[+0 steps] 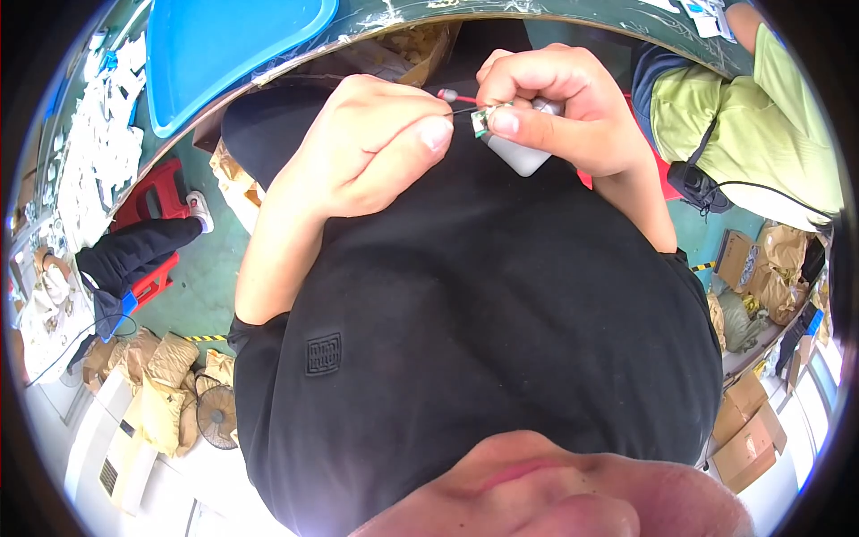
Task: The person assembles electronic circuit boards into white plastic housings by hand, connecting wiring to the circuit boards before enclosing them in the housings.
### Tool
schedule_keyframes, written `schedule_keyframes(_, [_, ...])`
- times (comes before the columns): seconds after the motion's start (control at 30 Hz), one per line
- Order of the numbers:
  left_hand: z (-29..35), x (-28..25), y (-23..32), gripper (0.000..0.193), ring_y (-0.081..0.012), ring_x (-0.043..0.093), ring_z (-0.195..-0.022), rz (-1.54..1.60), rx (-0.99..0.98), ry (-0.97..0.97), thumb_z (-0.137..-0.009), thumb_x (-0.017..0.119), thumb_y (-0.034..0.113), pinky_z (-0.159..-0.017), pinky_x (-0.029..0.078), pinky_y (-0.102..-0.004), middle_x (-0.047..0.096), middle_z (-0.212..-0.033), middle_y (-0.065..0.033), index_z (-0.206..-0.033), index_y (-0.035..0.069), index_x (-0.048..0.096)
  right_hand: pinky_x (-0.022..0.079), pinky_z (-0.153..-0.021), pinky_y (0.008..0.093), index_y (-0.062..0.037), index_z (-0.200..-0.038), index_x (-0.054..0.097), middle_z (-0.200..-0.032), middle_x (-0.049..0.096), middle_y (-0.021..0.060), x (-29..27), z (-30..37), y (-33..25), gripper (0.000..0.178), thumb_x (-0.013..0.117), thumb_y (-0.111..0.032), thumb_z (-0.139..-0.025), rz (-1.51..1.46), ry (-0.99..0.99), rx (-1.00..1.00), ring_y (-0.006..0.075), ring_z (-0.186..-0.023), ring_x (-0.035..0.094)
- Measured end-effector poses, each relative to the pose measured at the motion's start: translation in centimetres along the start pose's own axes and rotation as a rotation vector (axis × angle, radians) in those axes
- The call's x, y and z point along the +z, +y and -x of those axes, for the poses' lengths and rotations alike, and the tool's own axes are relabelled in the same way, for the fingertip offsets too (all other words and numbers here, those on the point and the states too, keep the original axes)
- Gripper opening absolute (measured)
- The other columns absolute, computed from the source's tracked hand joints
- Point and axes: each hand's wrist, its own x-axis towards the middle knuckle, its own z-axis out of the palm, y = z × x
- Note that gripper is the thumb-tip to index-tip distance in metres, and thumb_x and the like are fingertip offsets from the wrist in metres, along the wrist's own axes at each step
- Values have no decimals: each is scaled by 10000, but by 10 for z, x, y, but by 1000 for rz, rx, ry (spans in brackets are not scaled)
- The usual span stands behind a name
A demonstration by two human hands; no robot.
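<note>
The left hand (374, 148) and right hand (586, 121) are raised in front of the black shirt (501, 268), near the edge of the table (573, 11). The small green-and-white board (480, 123) is located at the right thumb tip and projects from the fingers toward the left hand. The fingers of the right hand are closed on this board, the thumb covering its inner end. A thin dark wire (462, 112) spans the short gap between the board and the left hand; the left thumb and forefinger are pinched together on its other end. Whether the wire joins the board cannot be determined.

A light grey rounded block (521, 157) sits below the right thumb, partly hidden by it; how it is supported cannot be determined. A red lead (461, 98) with a pale end is positioned just beside the right forefinger, above the wire. The blue tray (228, 54) rests on the table at upper left.
</note>
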Motion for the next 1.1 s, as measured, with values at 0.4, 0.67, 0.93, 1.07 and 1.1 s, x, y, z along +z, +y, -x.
schedule_keyframes(0.4, [5, 21, 9, 433, -177, 515, -408, 679, -185, 209, -1038, 424, 139, -428, 439, -289, 549, -529, -83, -618, 42, 459, 403, -643, 314, 23, -876, 690, -657, 588, 53, -5, -9, -12, 99, 736, -62, -895, -10, -187, 97, 153, -667, 523])
schedule_keyframes(0.67, [12, 15, 15, 279, -261, 504, -437, 198, -23, 80, -916, 512, 22, -431, 407, -368, 520, -556, -89, -637, 34, 511, 397, -682, 340, 1, -829, 712, -560, 600, 38, 1, -7, -9, 98, 773, -69, -860, -62, -307, 101, 188, -531, 495])
schedule_keyframes(0.93, [17, 9, 13, 415, -141, 513, -437, 609, -316, 58, -1013, 429, 109, -452, 409, -290, 531, -522, -60, -602, 55, 410, 385, -532, 263, 3, -911, 700, -636, 592, -2, -3, -8, 2, 122, 742, -104, -952, 61, -388, -35, 47, -563, 492])
schedule_keyframes(1.07, [15, -1, 16, 410, -142, 507, -442, 534, -260, 21, -1023, 434, 109, -460, 397, -291, 510, -519, -50, -618, 49, 450, 417, -557, 233, -8, -936, 703, -667, 616, -20, -7, -7, 10, 154, 725, -152, -982, -2, -314, 99, 18, -610, 535])
schedule_keyframes(1.1, [14, 1, 11, 400, -147, 525, -467, 480, -232, 61, -1040, 456, 127, -472, 399, -291, 537, -558, -45, -653, 36, 494, 420, -566, 233, -3, -937, 699, -695, 629, -18, -6, -7, 16, 179, 726, -172, -988, -105, -327, 92, 20, -633, 546])
